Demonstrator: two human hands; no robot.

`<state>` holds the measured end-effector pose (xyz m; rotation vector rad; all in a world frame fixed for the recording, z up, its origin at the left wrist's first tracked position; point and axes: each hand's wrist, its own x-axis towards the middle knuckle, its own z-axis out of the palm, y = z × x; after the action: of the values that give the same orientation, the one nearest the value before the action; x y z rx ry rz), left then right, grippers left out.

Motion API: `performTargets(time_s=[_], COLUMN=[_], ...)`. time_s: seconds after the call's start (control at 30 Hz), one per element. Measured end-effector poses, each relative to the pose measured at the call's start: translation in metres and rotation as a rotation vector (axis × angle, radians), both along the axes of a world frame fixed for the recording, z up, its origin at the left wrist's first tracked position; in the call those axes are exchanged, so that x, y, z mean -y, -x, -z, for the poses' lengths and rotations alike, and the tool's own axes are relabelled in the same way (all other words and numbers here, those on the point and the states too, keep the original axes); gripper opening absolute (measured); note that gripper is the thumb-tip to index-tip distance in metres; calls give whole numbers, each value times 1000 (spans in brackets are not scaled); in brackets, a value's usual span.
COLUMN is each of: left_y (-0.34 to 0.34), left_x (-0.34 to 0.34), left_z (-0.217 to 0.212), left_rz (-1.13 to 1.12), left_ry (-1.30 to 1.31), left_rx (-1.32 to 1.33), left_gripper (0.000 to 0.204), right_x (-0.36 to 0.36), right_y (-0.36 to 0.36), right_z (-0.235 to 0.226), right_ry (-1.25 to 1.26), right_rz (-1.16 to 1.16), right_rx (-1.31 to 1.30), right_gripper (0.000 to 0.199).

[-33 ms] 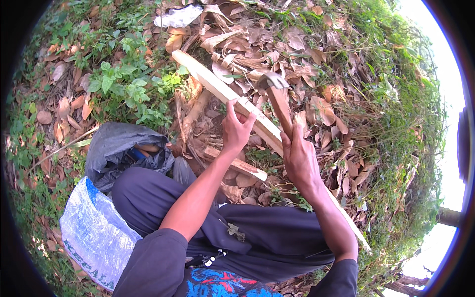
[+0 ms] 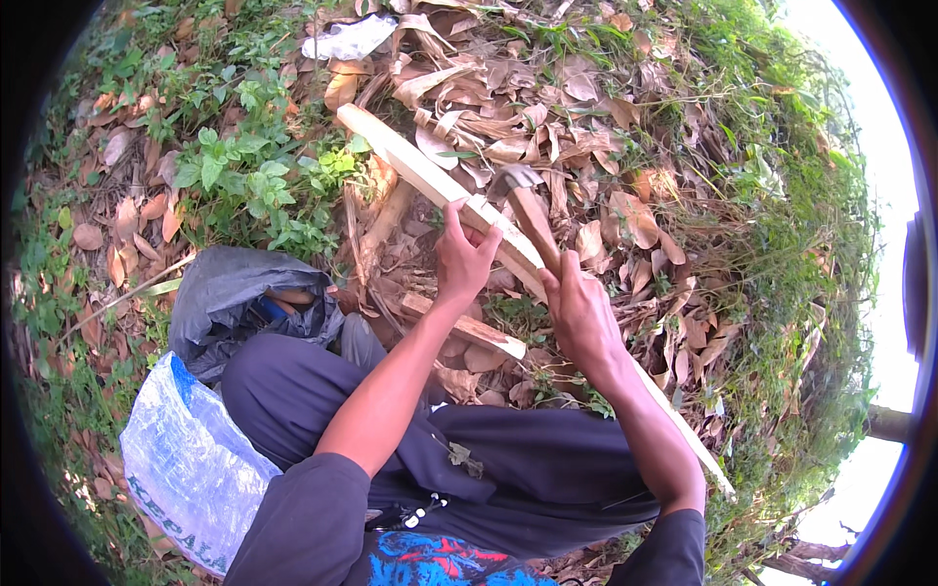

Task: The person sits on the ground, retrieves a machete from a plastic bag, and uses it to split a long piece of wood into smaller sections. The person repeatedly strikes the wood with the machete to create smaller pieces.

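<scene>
A long pale wooden strip (image 2: 401,154) runs slantwise from the upper middle down toward the lower right, passing under my right forearm. My left hand (image 2: 466,259) grips its near edge, index finger and thumb resting on the wood; whether something small sits between them I cannot tell. My right hand (image 2: 581,308) is closed round the wooden handle of a hammer (image 2: 532,223). The hammer's metal head is close to the strip, just right of my left fingertips; contact cannot be made out. Below the strip lies a short wooden piece (image 2: 467,326).
Left of my bent knee sits a dark plastic bag (image 2: 220,303), its mouth open with things inside. Nearer lies a white and blue woven sack (image 2: 191,459). Dry leaves (image 2: 489,73) and green plants (image 2: 234,166) cover the ground. A crumpled white plastic piece (image 2: 349,39) lies at the far side.
The hammer and my right hand have shifted slightly left, bringing the head nearer the strip and my left fingers. My left hand and the strip have hardly moved.
</scene>
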<state>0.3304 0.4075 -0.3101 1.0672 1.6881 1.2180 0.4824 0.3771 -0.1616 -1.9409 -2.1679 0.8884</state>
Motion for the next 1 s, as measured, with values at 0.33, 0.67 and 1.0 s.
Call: performTargets(time_s=[0.33, 0.67, 1.0], left_y=[-1, 2, 0], left_x=[-1, 2, 0], left_z=[2, 4, 1], left_rz=[9, 10, 9], left_ry=[15, -1, -7], left_rx=[17, -44, -1], left_gripper=[61, 63, 58], right_x=[0, -3, -4], right_y=[-1, -5, -3], right_z=[-7, -35, -12], right_ry=[-87, -103, -5], right_rz=[13, 32, 2], right_rx=[-97, -123, -39], right_gripper=[27, 28, 27])
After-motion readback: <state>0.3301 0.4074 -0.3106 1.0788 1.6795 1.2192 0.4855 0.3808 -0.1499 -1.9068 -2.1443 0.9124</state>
